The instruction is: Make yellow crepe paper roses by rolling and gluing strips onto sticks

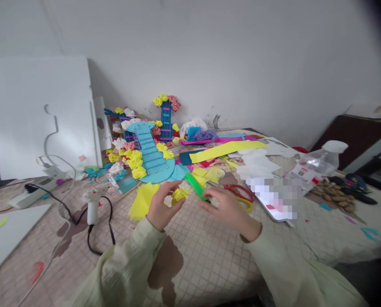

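Observation:
My left hand (163,207) is curled, with a small ruffled yellow paper flower (179,195) held between thumb and fingers. In my right hand (229,210) is the near, dark end of a long bright green tool (194,186), whose exact kind I cannot make out. Beside the left hand lies a folded yellow crepe paper sheet (142,200). Scissors with red and yellow handles (241,192) lie just beyond my right hand, partly covered by it.
A white glue gun (93,209) with a black cord stands at left, near a power strip (33,192). Behind are blue card shapes (152,151) with paper flowers. On the right are a phone (270,200), a clear plastic bottle (318,164) and a yellow strip (225,150).

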`<state>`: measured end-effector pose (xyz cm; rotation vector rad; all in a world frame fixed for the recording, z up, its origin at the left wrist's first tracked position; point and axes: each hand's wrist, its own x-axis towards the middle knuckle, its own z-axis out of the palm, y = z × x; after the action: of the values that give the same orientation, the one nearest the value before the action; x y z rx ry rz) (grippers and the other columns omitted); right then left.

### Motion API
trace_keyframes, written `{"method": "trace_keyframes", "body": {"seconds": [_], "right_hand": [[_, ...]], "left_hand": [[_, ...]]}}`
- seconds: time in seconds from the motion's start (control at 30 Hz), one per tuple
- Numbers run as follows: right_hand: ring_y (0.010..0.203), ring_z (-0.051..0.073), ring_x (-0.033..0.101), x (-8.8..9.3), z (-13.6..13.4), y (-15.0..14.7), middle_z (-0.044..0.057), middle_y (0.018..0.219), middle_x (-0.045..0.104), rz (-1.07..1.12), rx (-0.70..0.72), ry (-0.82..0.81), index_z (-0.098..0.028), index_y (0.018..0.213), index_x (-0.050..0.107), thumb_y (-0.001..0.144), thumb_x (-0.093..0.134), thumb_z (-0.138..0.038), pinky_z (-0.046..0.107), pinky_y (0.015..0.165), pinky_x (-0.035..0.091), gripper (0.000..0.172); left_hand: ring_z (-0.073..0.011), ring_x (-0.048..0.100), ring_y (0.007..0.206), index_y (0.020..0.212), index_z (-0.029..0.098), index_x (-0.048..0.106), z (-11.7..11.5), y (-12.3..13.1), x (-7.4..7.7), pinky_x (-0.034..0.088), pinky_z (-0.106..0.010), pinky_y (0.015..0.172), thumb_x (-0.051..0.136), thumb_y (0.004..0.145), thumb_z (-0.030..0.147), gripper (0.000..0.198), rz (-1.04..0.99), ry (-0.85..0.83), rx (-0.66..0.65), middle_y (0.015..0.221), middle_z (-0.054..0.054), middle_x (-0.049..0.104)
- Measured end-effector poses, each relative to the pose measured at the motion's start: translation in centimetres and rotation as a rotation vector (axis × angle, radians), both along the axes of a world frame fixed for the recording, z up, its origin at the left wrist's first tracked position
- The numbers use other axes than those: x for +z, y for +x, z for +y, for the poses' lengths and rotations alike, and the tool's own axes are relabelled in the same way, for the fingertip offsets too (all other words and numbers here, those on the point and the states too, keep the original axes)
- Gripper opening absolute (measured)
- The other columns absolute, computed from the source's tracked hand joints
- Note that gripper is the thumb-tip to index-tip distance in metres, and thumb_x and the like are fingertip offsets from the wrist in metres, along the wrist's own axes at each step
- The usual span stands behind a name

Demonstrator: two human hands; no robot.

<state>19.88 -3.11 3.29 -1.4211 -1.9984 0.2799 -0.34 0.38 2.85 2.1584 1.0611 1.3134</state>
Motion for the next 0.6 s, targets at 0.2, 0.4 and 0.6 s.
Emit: {"method": "trace_keyframes", "body": {"seconds": [0.2,0.4,0.6], "right_hand": [[0.061,0.013,0.057,0.1,0.5,-1.0,0.001,0.066,0.062,0.059,0.249,-0.23,-0.018,0.071,0.056,0.088,0.036,-0.036,0.024,0.057,0.04,0.031],[0.055,0.014,0.056,-0.2,-0.2,2.8,0.0,0.058,0.059,-0.049,0.188,-0.333,-0.019,0.064,0.055,0.087,0.038,-0.031,0.025,0.052,0.039,0.03],[0.091,0.027,0.056,-1.0,1.3,3.7,0.009,0.092,0.064,-0.131,0.054,-0.114,-0.021,0.088,0.065,0.075,0.056,-0.026,0.041,0.077,0.043,0.017]], "left_hand": [[-0.0177,0.056,0.088,0.109,0.025,0.052,-0.9,-0.6,0.7,0.046,-0.031,0.076,0.061,0.071,0.019,0.04,-0.049,0.051,0.001,0.098,-0.005,0.058],[-0.018,0.054,0.09,0.108,0.025,0.053,0.2,-2.1,1.6,0.044,-0.031,0.079,0.062,0.069,0.017,0.041,-0.158,0.057,0.085,0.096,-0.004,0.057],[-0.0162,0.054,0.08,0.124,0.028,0.037,-0.9,-3.0,3.2,0.045,-0.033,0.077,0.06,0.068,0.007,0.065,-0.092,0.107,-0.103,0.087,-0.002,0.055]]}}
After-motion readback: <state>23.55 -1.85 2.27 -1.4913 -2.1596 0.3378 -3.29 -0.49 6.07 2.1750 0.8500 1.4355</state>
